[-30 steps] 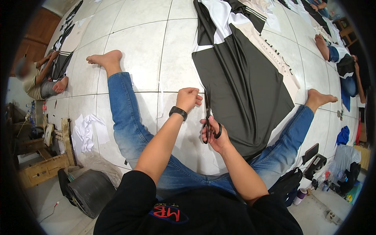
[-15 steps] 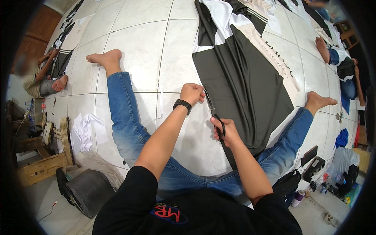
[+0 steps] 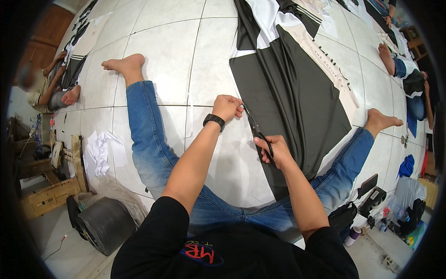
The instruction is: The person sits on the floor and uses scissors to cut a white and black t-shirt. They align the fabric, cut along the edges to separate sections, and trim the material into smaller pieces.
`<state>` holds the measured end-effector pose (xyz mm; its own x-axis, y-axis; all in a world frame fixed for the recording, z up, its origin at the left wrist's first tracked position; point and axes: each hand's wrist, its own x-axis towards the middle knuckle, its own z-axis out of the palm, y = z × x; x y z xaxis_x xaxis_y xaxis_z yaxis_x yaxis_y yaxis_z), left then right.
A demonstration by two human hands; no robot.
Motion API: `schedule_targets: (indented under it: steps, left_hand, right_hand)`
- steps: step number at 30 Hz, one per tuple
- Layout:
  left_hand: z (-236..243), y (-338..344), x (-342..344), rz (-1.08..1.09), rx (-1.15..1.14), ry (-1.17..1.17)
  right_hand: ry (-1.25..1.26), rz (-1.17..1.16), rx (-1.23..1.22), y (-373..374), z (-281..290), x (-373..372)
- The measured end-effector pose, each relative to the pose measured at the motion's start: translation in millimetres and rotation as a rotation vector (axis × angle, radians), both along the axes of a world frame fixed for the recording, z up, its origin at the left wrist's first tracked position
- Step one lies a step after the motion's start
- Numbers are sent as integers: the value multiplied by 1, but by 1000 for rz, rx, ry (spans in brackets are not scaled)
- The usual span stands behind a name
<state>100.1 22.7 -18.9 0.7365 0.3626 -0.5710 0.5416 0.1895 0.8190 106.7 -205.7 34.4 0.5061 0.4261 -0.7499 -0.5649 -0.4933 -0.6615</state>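
Note:
A long dark fabric panel with white sections and a pale printed strip lies in folds on the tiled floor between my legs. My right hand is wrapped round the black handles of a pair of scissors. Their blades point away from me along the left edge of the dark cloth. Near the blade tips, my left hand pinches the thin white edging of the cloth. A black watch is on my left wrist.
White scrap cloth and a large dark roll lie to the left by a wooden frame. One person sits at far left, another at far right. Bags and bottles crowd the right side.
My right hand and the scissors have shifted slightly to the right and up. My left hand has moved up a little, still at the cloth's edge.

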Motion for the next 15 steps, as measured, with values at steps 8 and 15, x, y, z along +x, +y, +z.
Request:
schedule_targets:
  steps: [8, 15]
  left_hand:
    - [11, 0, 0, -9, 12, 40]
    - [18, -1, 1, 1, 18, 53]
  right_hand:
    - [-40, 37, -57, 2, 4, 0]
    - [-57, 30, -76, 4, 7, -2]
